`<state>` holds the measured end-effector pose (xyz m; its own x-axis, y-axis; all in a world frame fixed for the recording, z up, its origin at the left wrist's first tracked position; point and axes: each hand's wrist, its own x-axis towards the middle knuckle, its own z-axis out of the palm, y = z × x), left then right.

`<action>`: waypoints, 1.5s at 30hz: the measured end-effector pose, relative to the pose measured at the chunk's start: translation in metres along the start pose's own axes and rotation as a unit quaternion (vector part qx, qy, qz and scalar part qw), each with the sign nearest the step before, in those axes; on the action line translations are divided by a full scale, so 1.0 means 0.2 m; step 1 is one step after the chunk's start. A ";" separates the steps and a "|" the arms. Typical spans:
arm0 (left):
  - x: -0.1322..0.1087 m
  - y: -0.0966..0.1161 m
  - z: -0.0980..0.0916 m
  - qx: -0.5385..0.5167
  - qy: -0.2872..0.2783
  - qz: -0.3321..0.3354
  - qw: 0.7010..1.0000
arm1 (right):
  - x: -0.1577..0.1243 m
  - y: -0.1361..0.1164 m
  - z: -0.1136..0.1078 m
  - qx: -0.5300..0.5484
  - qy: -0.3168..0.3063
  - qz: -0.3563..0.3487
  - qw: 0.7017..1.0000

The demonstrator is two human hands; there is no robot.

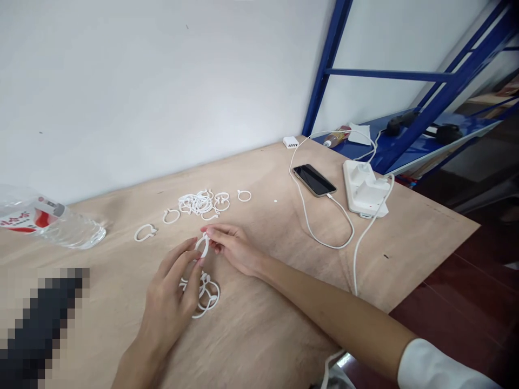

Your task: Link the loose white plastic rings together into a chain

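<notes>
Above the worktop [263,346] | my left hand [172,286] and right hand [234,247] pinch one ring [205,248] | near cluster [205,278], far heap [197,203]: unclear which is finished

- White sleeve [440,368], well back from the right hand [231,247], on the far side of the elbow; plain fabric with soft grey shading where it curves.
- The sleeve's hem is a clean, slightly curved edge circling the arm; the cloth stands a little loose there.
- Right forearm [324,310], behind that hand: bare from wrist to hem, slim, narrowest at the wrist and fuller toward the elbow.
- Left hand [170,289]: bare, with long, slender fingers and a broad, smooth back.
- Left forearm [140,348], just behind that hand: bare from the wrist to where the view cuts it off.
- Fingernails: too small to make out clearly.
</notes>
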<state>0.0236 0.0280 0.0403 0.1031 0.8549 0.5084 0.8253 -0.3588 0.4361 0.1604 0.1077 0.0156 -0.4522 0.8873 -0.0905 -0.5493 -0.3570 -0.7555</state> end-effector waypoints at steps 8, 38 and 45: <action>0.02 0.06 0.00 -0.083 -0.017 -0.189 0.978 | -0.01 0.00 0.00 -0.014 -0.043 0.019 0.999; 0.02 0.09 -0.01 -0.101 -0.082 -0.306 0.943 | -0.03 0.04 -0.02 -0.180 -0.051 0.000 0.982; 0.03 0.05 -0.06 -0.052 -0.092 -0.269 0.957 | -0.03 0.02 0.00 -0.177 -0.066 -0.017 0.982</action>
<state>0.0268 0.0258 0.0569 -0.2174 0.9746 0.0535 0.7282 0.1255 0.6738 0.1618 0.1008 0.0131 -0.5370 0.8435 0.0064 -0.2982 -0.1827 -0.9368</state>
